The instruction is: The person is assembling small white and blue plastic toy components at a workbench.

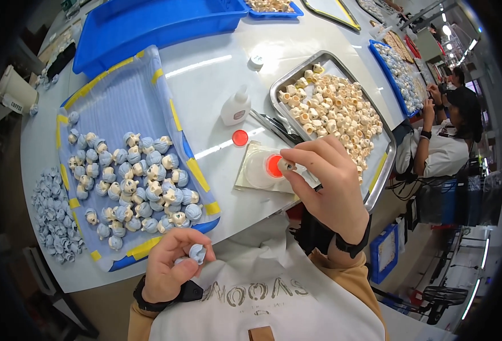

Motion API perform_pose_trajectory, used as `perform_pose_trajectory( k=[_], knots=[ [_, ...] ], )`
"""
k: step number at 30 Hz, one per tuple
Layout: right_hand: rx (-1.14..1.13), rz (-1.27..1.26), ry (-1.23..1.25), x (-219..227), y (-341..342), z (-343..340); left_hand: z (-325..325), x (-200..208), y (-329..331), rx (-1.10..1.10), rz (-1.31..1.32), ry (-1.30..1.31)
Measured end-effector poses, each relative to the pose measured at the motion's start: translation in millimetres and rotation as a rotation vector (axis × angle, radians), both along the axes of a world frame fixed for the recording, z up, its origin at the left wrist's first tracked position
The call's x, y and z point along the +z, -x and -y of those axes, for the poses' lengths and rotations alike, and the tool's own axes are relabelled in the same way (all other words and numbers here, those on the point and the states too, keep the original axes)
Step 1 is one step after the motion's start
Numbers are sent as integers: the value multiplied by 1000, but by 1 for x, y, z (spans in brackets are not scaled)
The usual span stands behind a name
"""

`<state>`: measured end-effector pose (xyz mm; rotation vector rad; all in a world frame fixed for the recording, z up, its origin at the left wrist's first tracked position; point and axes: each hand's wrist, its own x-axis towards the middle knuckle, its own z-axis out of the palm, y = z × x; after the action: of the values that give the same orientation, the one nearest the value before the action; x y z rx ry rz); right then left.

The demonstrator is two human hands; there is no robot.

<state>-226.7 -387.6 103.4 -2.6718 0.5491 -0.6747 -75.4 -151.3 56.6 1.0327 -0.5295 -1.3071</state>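
Note:
Low at the front, my left hand (168, 266) is closed round a light-blue hollow doll-hair piece (197, 252), its open side showing. My right hand (336, 190) pinches a small cream doll-head piece (285, 165) between thumb and fingertips. That piece is right beside a clear round container (258, 170) with a bright red round area on it; whether they touch I cannot tell. The container rests on a pale square pad (244, 181). Close by are a red round lid (240, 137), a white bottle (236, 106) and dark tweezers-like tools (276, 126).
A metal tray (370, 196) of cream head pieces lies right. A blue tray (109, 74) lined with film and yellow tape holds many blue-capped heads. Loose blue pieces (55, 219) pile up far left. A blue bin (166, 25) stands behind. Another person (447, 133) works at right.

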Motion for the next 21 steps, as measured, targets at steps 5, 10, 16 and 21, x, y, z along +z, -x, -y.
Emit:
perform_pose_trajectory(
  k=[5,10,16,21],
  knots=[
    [13,-19,30,-2,-6,-2,4,0,3,-38,-116,4],
    [27,6,-11,-5,-5,-5,7,-3,7,-58,54,68],
    [11,17,22,-5,3,-5,9,-4,5,-3,12,45],
    [5,21,6,-8,5,-7,14,1,12,95,31,-19]
  ],
)
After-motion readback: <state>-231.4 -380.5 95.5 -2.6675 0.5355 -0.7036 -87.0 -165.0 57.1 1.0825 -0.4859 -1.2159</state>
